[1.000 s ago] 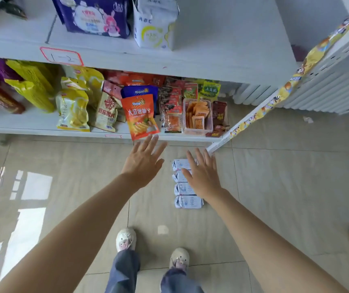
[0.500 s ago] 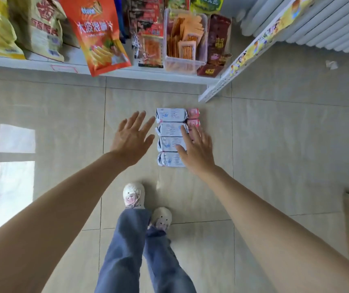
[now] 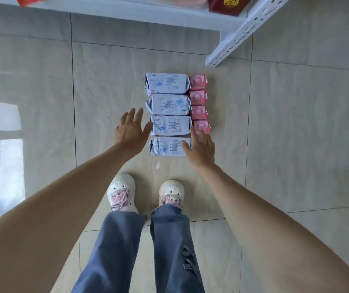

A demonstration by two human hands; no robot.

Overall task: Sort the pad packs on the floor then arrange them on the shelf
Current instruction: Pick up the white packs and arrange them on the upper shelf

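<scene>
Several pale blue-white pad packs (image 3: 168, 104) lie in a neat column on the tiled floor, with a column of several small pink pad packs (image 3: 199, 102) touching their right side. My left hand (image 3: 132, 129) hovers open just left of the two nearest white packs, fingers spread. My right hand (image 3: 201, 148) is open at the right end of the nearest white pack (image 3: 166, 146), its fingertips by the nearest pink pack. Neither hand holds anything.
The white bottom shelf (image 3: 148, 11) runs along the top edge, with a red box (image 3: 228, 5) on it and a perforated white shelf upright (image 3: 230, 47) slanting down at the upper right. My two white shoes (image 3: 146, 195) stand just behind the packs.
The view has tilted further down and closer to the floor. Both hands have dropped toward the nearest packs and now flank them, the shelf snacks sliding out of view.
</scene>
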